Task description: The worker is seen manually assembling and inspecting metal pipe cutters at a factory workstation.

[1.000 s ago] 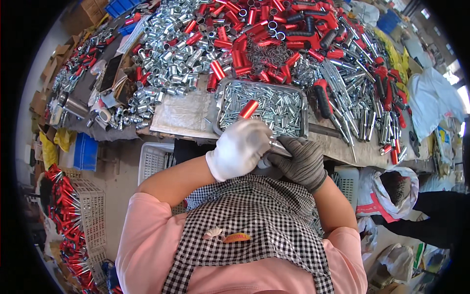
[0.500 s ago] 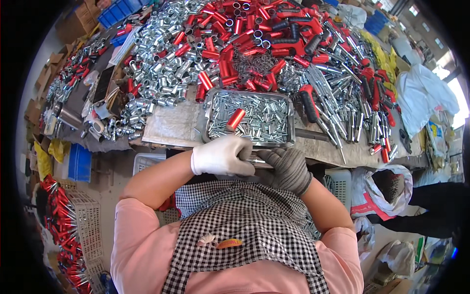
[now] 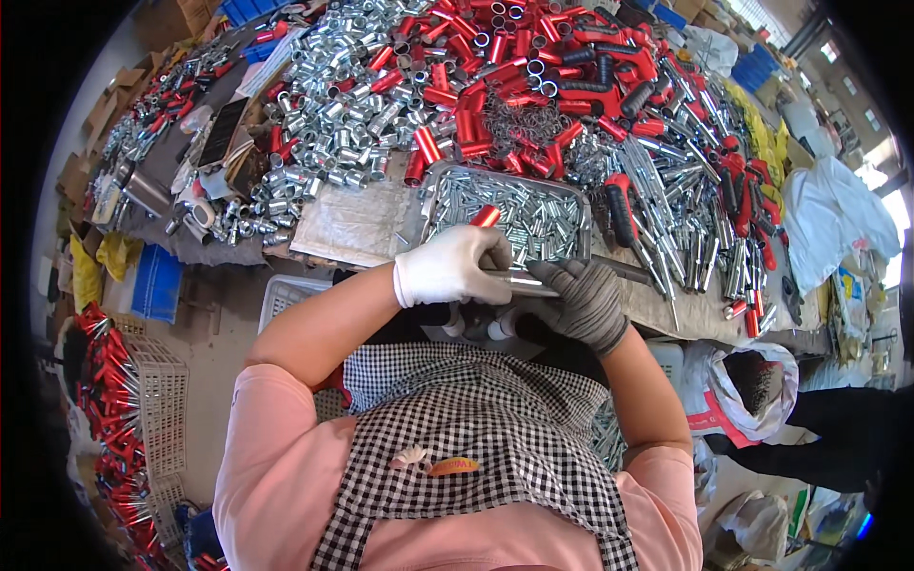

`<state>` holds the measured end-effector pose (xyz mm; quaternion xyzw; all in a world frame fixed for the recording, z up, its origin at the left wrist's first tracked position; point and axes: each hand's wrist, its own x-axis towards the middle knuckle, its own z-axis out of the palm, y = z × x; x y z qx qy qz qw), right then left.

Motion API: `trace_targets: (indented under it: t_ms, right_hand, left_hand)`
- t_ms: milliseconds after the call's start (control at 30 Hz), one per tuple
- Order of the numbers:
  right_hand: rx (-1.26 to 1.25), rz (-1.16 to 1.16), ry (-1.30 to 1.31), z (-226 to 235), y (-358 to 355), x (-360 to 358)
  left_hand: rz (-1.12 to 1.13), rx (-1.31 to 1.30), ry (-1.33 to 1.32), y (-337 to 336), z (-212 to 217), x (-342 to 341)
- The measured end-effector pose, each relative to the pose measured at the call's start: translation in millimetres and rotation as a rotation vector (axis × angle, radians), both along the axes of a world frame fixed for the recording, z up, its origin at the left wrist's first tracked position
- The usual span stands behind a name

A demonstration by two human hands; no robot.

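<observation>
A: Where is the rod (image 3: 519, 280)?

B: Between both hands, just off the tray's (image 3: 571, 190) 6 o'clock edge. Long axis runs 9 to 3 o'clock.

A: Grips?

B: Left hand (image 3: 455, 266), white glove, closed round the rod's 9 o'clock end. Right hand (image 3: 583, 303), grey glove, fingers curled on the 3 o'clock end. A red sleeve (image 3: 485, 216) lies at 12 o'clock from the left hand, which is nearer it.

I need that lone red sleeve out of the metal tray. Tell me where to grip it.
Grip the red sleeve across its round sides near the upper end, coming from above. It lies tilted on the silver tubes in the metal tray, its lower end right behind the left hand.
</observation>
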<state>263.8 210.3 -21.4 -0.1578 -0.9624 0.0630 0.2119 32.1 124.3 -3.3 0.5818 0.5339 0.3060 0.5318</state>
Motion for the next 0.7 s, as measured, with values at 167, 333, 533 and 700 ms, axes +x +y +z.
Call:
trace_targets:
  t_ms: [167,333,533,700]
  right_hand:
    - [0.293,-0.030,0.141,39.8,-18.0,-17.3]
    - [0.197,0.137,-0.076,17.8,-17.5,-28.4]
    - [0.127,0.065,-0.074,22.5,-18.0,-21.2]
    - [-0.027,-0.062,0.103,30.4,3.2,7.1]
  left_hand:
    - [0.225,-0.031,-0.195,-3.2,-3.7,1.6]
    - [0.273,-0.120,-0.421,-5.6,-10.0,-0.6]
    - [0.198,-0.164,-0.312,-9.2,8.2,8.3]
    - [0.080,-0.205,-0.275,-9.0,8.1,1.8]
